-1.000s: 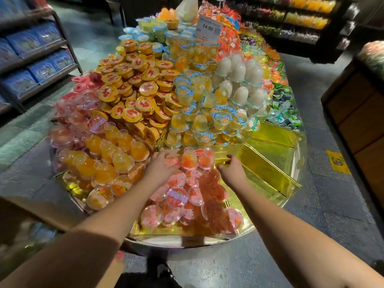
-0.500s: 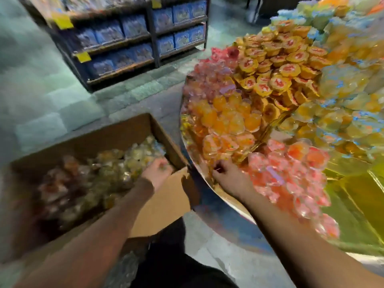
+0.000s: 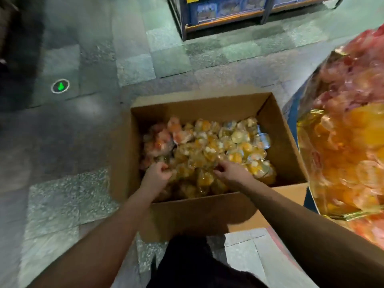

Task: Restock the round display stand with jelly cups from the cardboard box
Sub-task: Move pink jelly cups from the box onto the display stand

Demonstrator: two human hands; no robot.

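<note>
1. Head view: both hands have left the round display stand (image 3: 342, 154) and now reach into the cardboard box (image 3: 207, 107) on the floor.
2. Left hand (image 3: 158, 173) curls around jelly cups (image 3: 207, 146); right hand (image 3: 230, 171) digs among them, grasp unclear, so another load seems to be starting.

The cardboard box (image 3: 207, 213) is plain brown, inside and out. The jelly cups (image 3: 209, 150) within it are clear plastic over orange and yellow fillings, with pinkish-red ones toward the box's left wall and paler, whitish ones toward its far right corner. Right of the box, the round display stand (image 3: 309, 121) shows a shiny gold rim, piled with blurred pink-red cups above and orange ones below. The floor (image 3: 68, 196) around the box is a chequer of grey-green speckled tiles and darker grey ones. Far left of the box, a floor marker (image 3: 60, 86) is a dark disc, white-ringed, with a green shape. Beyond the box, the shelf unit (image 3: 224, 13) carries blue packages on orange-edged shelves.
</note>
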